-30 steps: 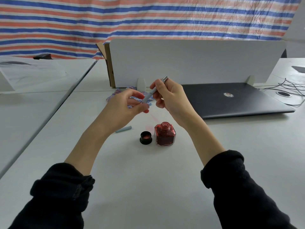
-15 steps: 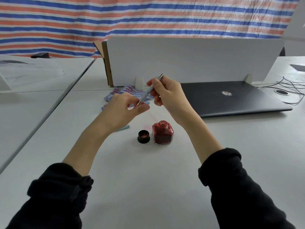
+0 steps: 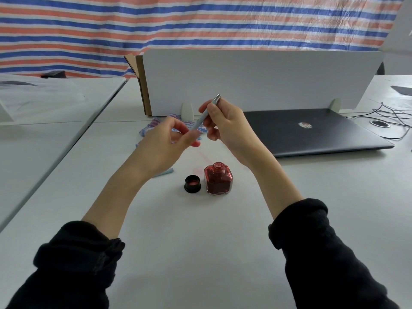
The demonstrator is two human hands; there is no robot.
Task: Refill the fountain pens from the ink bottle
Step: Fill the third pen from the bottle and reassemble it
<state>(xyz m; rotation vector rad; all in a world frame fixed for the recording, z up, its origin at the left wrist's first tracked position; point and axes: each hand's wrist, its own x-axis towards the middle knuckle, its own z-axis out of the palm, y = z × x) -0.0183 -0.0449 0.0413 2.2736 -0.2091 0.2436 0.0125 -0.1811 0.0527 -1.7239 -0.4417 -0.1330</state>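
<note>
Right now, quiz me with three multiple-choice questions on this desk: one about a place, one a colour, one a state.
1. Where is the cap?
A. Left of the bottle
B. On the laptop
C. On the bottle

2. What colour is the ink?
A. Blue
B. Red
C. Black

3. How is the pen held?
A. Lying on the table
B. In the left hand alone
C. By both hands, right hand nearer its metal end

Answers: 1 A, the cap sits beside the bottle; 2 B, the glass shows red; 3 C, both hands grip it.
</note>
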